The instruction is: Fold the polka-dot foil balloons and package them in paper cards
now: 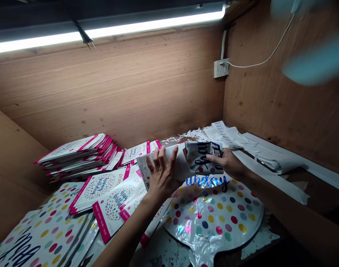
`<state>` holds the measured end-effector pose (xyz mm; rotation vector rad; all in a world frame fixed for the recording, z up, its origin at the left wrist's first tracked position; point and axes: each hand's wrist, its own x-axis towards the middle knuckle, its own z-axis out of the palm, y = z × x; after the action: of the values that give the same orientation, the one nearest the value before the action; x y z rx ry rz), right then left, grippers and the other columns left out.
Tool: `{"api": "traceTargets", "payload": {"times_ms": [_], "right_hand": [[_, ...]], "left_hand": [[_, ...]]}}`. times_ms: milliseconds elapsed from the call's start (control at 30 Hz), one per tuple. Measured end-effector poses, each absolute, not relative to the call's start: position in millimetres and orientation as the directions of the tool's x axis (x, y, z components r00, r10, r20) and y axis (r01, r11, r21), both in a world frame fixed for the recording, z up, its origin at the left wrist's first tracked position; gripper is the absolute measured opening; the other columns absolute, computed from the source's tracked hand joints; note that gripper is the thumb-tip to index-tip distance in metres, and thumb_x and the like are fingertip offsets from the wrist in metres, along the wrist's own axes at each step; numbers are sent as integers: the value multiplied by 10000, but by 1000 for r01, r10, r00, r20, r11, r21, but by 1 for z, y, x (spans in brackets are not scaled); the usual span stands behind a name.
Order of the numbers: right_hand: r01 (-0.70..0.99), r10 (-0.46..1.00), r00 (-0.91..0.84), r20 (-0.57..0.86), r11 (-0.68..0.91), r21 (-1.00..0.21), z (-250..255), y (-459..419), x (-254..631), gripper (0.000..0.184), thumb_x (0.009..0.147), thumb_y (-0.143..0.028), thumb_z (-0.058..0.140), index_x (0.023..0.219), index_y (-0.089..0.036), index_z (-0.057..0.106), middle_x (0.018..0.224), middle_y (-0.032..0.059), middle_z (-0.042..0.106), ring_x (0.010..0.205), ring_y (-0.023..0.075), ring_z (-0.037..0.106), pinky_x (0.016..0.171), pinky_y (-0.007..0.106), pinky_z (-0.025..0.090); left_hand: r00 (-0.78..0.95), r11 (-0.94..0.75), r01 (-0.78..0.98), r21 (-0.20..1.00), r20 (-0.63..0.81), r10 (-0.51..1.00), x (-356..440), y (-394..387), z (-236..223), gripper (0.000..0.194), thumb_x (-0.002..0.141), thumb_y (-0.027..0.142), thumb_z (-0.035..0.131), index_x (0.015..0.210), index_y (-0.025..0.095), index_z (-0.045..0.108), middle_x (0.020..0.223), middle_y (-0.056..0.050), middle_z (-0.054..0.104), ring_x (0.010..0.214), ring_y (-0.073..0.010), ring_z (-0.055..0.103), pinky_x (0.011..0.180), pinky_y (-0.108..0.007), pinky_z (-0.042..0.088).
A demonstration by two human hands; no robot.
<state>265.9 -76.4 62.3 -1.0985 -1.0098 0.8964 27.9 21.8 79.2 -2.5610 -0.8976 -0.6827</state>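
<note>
My left hand point(163, 172) grips a white printed packet point(183, 161), its fingers spread across the back with the thumb side underneath. A folded foil balloon point(198, 157) with dark lettering and coloured dots sticks out of the packet's right end. My right hand point(226, 162) pinches the outer end of that balloon between thumb and fingers. How much of the balloon lies inside the packet is hidden. Just below both hands a flat, round foil balloon point(214, 218) with dots and blue lettering lies on the table, its neck toward me.
A tall stack of pink-edged packets point(82, 155) stands back left, with loose packets point(102, 187) before it. Flat dotted balloons point(52, 218) are piled front left. Paper strips point(258, 148) lie along the right. Wooden walls enclose the table; a plug point(85, 37) hangs overhead.
</note>
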Motion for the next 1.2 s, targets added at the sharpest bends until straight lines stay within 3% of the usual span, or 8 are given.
{"api": "traceTargets", "payload": {"times_ms": [200,333,467,567,767,933,1067,1200], "right_hand": [[-162,950,294,102,155,-975,61,-76,270,301,716,-369,828,867,-136,711,785,42,731,718,211,685,683,331,580],[-179,953,279,115,169,-969,63,-75,268,385,700,-350,840,997,-136,722,913,78,766,850,260,714,807,386,589],[-110,934,305,184,226,-968,65,-74,263,512,689,-396,857,1117,-154,712,1038,90,766,1012,309,699,912,431,569],[-68,923,347,165,200,-977,63,-74,261,492,710,-440,842,1097,-161,723,1030,96,769,1007,321,704,901,446,575],[116,912,397,107,66,-991,57,-77,262,352,763,-467,778,932,-161,741,886,77,773,846,284,720,768,385,586],[167,920,375,112,52,-985,57,-79,262,306,757,-456,772,797,-154,742,743,70,757,690,264,695,589,320,540],[141,927,353,130,84,-986,59,-81,261,289,745,-442,783,822,-165,752,702,63,747,691,279,698,590,335,544],[118,937,320,143,110,-987,64,-84,265,316,736,-450,792,871,-167,753,734,64,756,726,286,708,624,351,560]], "left_hand": [[677,-739,649,-182,581,452,26,22,78,1035,723,470,791,1584,290,246,1583,-209,203,1480,-454,131,1143,-684,-32],[671,-744,643,-178,600,436,29,14,79,887,797,459,748,1543,454,269,1595,-139,199,1471,-472,137,1120,-716,-33],[676,-743,648,-167,575,461,31,6,80,852,809,398,746,1515,515,285,1603,-105,188,1457,-476,150,1111,-667,130],[695,-755,640,-144,527,489,32,5,77,932,736,462,798,1521,489,297,1598,-115,189,1449,-466,171,1092,-627,199],[716,-762,630,-152,493,494,34,8,66,1081,513,554,911,1469,354,448,1543,-180,239,1456,-460,147,1152,-646,56],[733,-785,600,-155,499,462,34,5,65,1020,620,578,853,1506,372,391,1542,-179,228,1445,-445,182,1151,-643,97],[719,-773,613,-162,521,460,34,3,67,1066,646,502,854,1545,427,286,1512,-154,259,1421,-456,211,1141,-699,-18],[706,-773,615,-157,547,451,35,2,69,992,698,451,824,1543,418,306,1501,-148,283,1425,-455,193,1140,-699,-57]]}}
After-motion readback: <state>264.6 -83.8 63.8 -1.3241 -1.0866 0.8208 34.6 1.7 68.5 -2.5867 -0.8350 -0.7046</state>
